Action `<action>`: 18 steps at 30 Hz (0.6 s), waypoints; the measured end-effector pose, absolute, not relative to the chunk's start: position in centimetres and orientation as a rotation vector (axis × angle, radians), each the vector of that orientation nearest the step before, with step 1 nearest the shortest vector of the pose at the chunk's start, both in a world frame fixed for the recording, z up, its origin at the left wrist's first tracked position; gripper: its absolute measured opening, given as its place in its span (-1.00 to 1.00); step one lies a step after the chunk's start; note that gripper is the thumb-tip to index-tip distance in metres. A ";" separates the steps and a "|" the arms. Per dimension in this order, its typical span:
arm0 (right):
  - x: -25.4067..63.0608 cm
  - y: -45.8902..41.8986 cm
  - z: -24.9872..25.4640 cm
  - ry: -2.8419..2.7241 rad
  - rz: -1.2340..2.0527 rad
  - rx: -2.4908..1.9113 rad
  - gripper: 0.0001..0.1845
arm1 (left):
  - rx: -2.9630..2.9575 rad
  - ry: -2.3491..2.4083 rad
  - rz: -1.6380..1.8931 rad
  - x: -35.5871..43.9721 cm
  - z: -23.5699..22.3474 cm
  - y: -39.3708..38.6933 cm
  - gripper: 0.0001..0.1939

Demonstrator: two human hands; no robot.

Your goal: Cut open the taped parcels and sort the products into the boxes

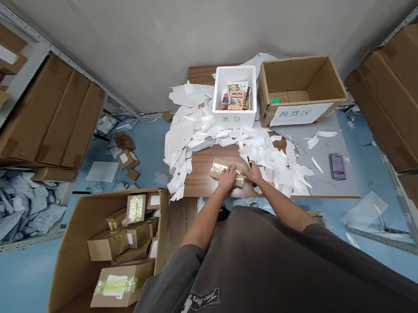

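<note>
A small cardboard box [218, 168] with shiny yellowish tape lies on the brown wooden tabletop [201, 173] in front of me. My left hand [227, 179] grips it from above, fingers bent over its top. At the box's right end, my right hand [254, 173] is closed around a yellow and black utility knife [249, 162], which points up and away from me. The knife's blade is too small to make out. Torn white paper scraps [200, 126] are heaped around the box's far side and to the right.
Behind the scraps stand a white foam box [237, 120] holding small colourful booklets and an open carton [300, 86] with a paper sign. A large carton [61, 281] of taped parcels sits at left. Shelves with boxes [59, 115] flank both sides. A pixelated purple patch [337, 167] lies right.
</note>
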State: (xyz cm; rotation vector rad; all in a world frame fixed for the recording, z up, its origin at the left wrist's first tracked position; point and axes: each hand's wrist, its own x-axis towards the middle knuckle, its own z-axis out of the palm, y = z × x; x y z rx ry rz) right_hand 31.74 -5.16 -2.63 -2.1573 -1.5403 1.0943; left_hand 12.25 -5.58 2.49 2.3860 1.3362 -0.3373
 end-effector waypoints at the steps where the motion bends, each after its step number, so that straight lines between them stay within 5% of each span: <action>1: 32.1 -5.4 -2.3 -1.557 1.088 -2.159 -0.48 | 2.353 1.350 -0.349 12.3 2.4 -5.7 -0.28; 7: 35.3 -9.7 -0.7 -1.842 1.316 -2.002 -0.59 | 2.133 1.421 -0.382 12.7 2.2 -5.1 -0.13; 18: 36.1 -5.9 2.3 -2.322 1.316 -1.935 -0.69 | 2.102 1.447 -0.425 13.0 1.5 -4.7 -0.21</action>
